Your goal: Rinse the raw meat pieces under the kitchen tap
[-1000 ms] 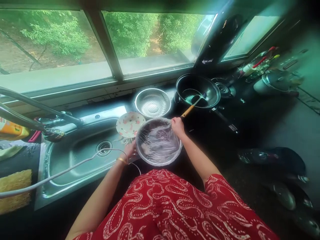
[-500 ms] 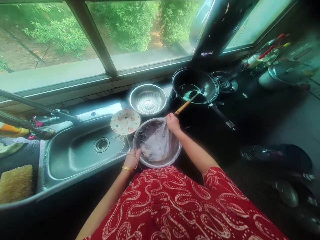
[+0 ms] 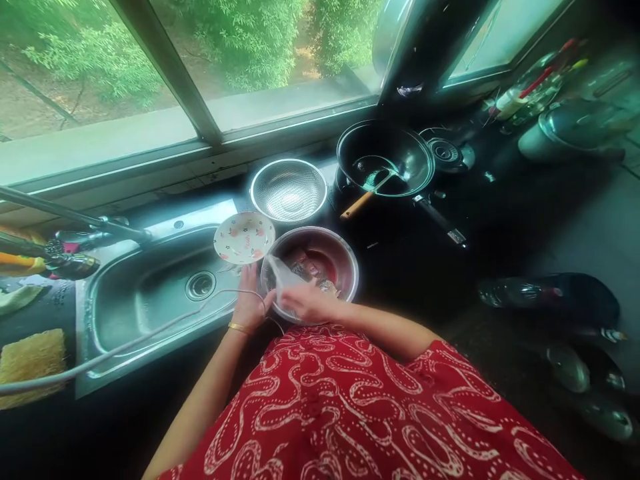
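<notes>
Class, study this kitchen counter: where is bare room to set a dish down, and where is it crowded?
Free: the sink basin around its drain, and the dark counter right of the steel bowl, below the wok. Crowded: plate, strainer and bowl cluster together, with both hands at the bowl.

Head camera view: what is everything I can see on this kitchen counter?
steel bowl: one, silver, beside sink, reddish food inside
plastic wrap: one, clear, bunched at bowl's near rim
plate: one, white, floral, on sink edge
strainer: one, silver mesh, behind bowl
wok: one, black, on stove, wooden-handled utensil inside
sink: one, steel
sponge: one, yellow, far left
left hand: at bowl's rim
right hand: gripping plastic wrap
</notes>
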`<action>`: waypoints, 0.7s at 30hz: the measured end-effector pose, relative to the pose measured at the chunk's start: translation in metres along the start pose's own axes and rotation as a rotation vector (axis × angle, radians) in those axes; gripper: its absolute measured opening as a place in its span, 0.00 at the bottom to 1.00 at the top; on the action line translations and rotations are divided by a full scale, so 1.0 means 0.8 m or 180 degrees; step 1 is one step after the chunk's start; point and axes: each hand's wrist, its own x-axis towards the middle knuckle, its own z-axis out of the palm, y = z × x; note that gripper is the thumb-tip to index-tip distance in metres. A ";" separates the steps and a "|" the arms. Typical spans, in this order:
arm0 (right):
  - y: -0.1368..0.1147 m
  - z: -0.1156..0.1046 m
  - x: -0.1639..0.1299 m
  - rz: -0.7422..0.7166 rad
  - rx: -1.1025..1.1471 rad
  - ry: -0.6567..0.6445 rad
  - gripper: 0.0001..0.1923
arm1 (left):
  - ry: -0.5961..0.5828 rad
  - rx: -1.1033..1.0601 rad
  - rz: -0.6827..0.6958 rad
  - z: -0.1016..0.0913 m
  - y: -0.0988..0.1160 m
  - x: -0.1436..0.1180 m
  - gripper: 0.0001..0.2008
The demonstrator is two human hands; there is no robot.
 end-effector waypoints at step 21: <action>0.071 -0.004 -0.188 0.0509 0.0203 0.0998 0.24 | -0.2999 -0.1376 0.1418 0.044 0.153 -0.027 0.20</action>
